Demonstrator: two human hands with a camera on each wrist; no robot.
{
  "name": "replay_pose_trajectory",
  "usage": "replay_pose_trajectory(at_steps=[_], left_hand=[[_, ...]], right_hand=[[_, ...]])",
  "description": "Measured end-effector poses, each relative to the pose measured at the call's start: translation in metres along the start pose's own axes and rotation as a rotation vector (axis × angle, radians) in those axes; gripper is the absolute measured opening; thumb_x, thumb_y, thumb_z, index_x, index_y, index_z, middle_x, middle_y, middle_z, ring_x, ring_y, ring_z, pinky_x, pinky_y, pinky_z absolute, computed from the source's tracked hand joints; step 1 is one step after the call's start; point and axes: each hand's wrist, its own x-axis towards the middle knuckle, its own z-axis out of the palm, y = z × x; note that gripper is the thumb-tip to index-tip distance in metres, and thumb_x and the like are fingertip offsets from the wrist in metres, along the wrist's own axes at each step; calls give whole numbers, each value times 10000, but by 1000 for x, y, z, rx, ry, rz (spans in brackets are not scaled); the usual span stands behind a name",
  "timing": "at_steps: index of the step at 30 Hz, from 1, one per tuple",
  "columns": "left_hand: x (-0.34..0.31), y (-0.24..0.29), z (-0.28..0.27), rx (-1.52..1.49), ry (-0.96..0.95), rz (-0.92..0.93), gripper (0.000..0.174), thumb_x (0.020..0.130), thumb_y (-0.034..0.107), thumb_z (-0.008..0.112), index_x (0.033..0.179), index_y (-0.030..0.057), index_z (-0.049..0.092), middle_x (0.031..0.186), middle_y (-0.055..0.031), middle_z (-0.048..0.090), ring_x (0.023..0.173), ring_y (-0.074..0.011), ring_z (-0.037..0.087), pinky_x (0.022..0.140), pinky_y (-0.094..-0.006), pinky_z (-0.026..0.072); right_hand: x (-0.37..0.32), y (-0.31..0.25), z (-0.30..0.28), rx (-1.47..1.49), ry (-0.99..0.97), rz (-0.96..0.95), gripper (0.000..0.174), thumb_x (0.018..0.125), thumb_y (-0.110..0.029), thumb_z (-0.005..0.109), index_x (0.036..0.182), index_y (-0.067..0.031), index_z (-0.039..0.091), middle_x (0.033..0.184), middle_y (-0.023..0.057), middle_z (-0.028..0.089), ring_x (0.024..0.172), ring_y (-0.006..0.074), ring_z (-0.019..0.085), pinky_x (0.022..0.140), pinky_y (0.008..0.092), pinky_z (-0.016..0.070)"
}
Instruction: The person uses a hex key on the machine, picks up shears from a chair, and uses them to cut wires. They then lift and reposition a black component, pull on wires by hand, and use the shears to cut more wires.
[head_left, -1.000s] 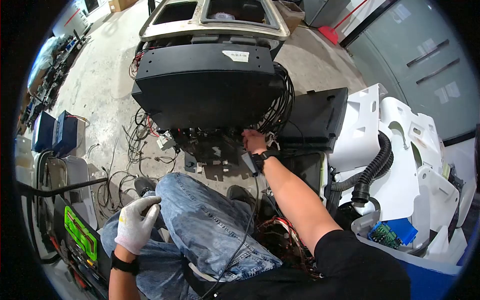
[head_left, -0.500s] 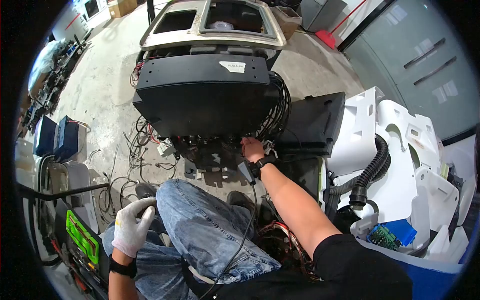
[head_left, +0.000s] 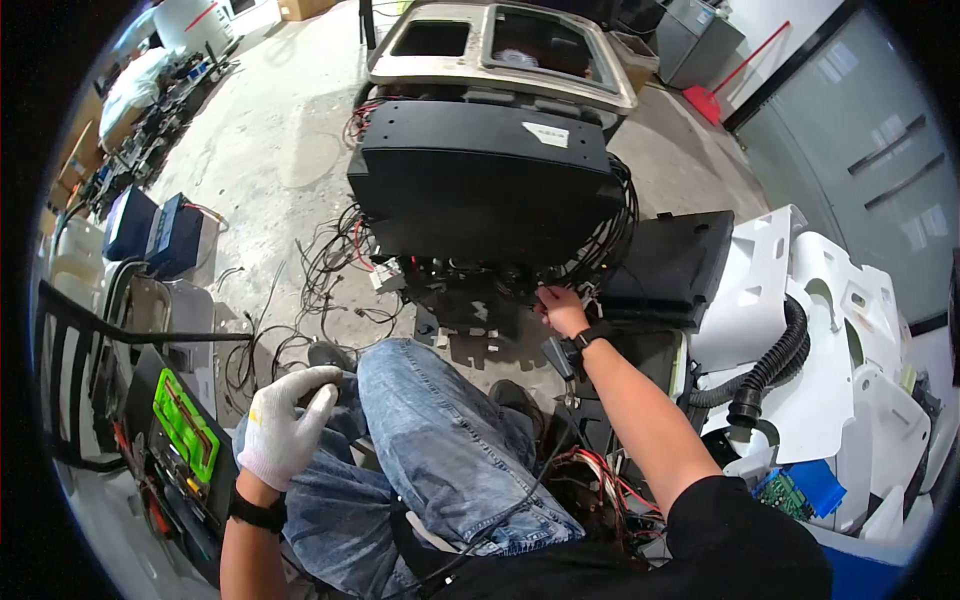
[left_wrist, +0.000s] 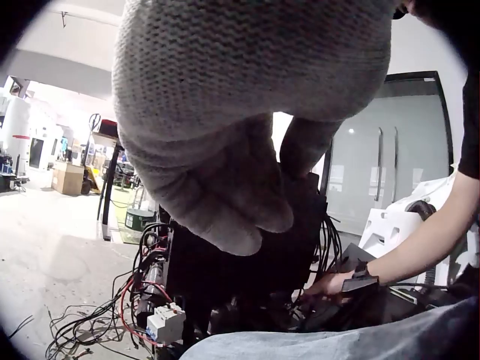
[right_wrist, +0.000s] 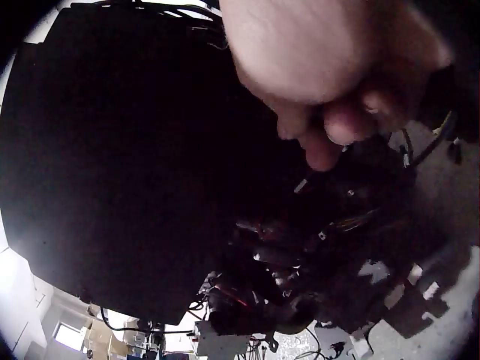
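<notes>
A large black metal box (head_left: 485, 195) with a white label stands in front of me, tilted over a dark base plate (head_left: 470, 318). My bare right hand (head_left: 563, 308) reaches under its lower right edge. In the right wrist view its fingers (right_wrist: 322, 150) are curled among dark wiring (right_wrist: 277, 274); I cannot tell what they hold. Black cables (head_left: 622, 225) run down the box's right side, close to that hand. My left hand (head_left: 285, 425), in a white knit glove, hovers by my left knee, fingers loosely bent and holding nothing.
Loose cables (head_left: 320, 280) and a white electrical block (head_left: 386, 276) lie left of the box. At the right are a black panel (head_left: 670, 265), white plastic shells (head_left: 780, 370) and a ribbed hose (head_left: 775, 365). A green tray (head_left: 185, 425) sits at lower left, beyond it blue batteries (head_left: 172, 235).
The head view has swung left, so the whole scene sits further right in the picture. My right hand stays at the box's lower edge; the gloved left hand keeps its loose bend.
</notes>
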Motion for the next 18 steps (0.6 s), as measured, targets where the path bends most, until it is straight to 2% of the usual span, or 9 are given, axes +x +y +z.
replay_pose_trajectory(at_steps=[2,4,6,8,11,12,15,17,18], left_hand=[[-1,-3,-4,20,43,102,259,832,114,538,1016,-45,626,888,-126,670,823,-141,621,758,-258,474],[-6,0,-12,0,32,42,262,832,116,533,1016,-45,629,897,-122,671,828,-139,618,760,-256,474],[-8,1,-17,-21,85,-21,230,819,92,567,1003,-27,638,905,-158,669,847,-188,647,764,-277,479],[-13,-4,-24,-56,141,-26,230,828,79,558,1011,-38,634,917,-146,668,839,-161,634,755,-263,484],[-23,-12,-38,-95,193,-74,240,835,71,552,1028,-54,620,910,-123,668,827,-146,627,742,-251,484],[-27,-21,-40,-189,217,-112,245,847,82,544,1034,-58,614,870,-102,660,787,-125,620,723,-235,479],[-37,-41,-49,-237,150,-188,251,869,87,516,1046,-71,597,840,-105,649,742,-119,613,679,-244,495],[-43,-55,-49,-514,58,-337,293,891,123,496,1107,-67,548,844,-118,630,686,-137,611,619,-268,520],[-45,-62,-49,-514,56,-343,293,891,123,496,1107,-67,548,844,-118,630,686,-137,611,619,-268,520]], right_hand=[[-10,5,2,10,-54,33,333,920,-335,506,934,-23,620,667,37,615,475,89,511,443,248,403],[-18,10,8,-12,-82,92,331,917,-333,508,959,-22,615,694,36,621,501,90,524,458,245,412],[-21,16,14,-36,-104,153,331,915,-330,509,984,-22,610,720,36,627,527,92,537,472,242,421],[-23,17,23,-50,-222,193,323,904,-305,517,1020,-13,595,778,42,635,580,97,559,504,235,443],[-19,22,38,-41,-244,194,284,884,-259,546,1006,-9,606,804,40,635,613,98,575,525,234,463],[-17,24,43,-2,-258,192,274,880,-247,556,1003,-9,609,805,37,635,621,96,579,528,235,466],[-8,27,59,42,-272,189,243,876,-230,565,991,-22,616,810,28,631,623,89,576,531,231,468],[2,35,71,38,-324,216,228,877,-214,555,990,-24,612,807,23,618,633,90,574,540,231,474],[7,39,77,39,-327,221,228,877,-214,555,990,-24,612,807,23,618,633,90,574,540,231,474]])
